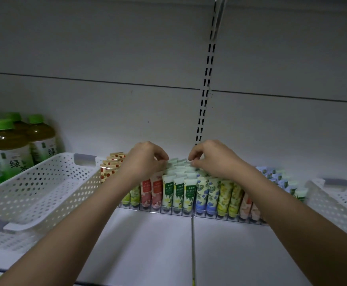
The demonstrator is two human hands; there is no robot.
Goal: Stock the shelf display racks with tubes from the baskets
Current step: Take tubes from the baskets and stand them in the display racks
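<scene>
Rows of patterned tubes stand upright in a wire display rack (176,212) on the white shelf. The middle rows hold green-labelled tubes (178,191), with red tubes (151,191) to their left and blue tubes (206,194) to their right. My left hand (145,158) and my right hand (211,156) reach over the back of the green rows, fingers curled and pinching the flat crimped tops of the rear green tubes (179,164). A white perforated basket (44,182) sits at the left and another basket (341,199) at the right.
Green-capped tea bottles (11,145) stand behind the left basket. Strawberry-patterned tubes (111,165) fill the rack's far left rows. A slotted upright (204,104) runs up the back wall. Bare shelf surface (152,244) lies in front of the rack.
</scene>
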